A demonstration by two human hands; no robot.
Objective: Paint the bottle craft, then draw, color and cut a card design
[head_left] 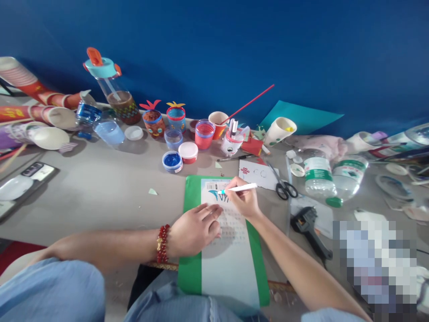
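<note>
My right hand [244,202] grips a white marker [246,187] with a light-blue band near its tip, which meets the upper part of a white sheet [225,270]. Blue, leaf-like shapes and dark strokes [212,195] are drawn there, partly behind my fingers. Flat on the same sheet, just below the drawing, rests my left hand [194,230], fingers extended and holding nothing. A red bead bracelet [163,243] circles the left wrist. Under the sheet lies a larger green sheet [190,279], reaching past the table's front edge over my lap.
Paint pots, including an open blue one [172,161], and decorated cups [153,124] line the back by the blue wall. Scissors [286,190], a black glue gun [311,232] and plastic bottles [317,172] lie right. A drink bottle [117,91] and a phone [25,188] are left.
</note>
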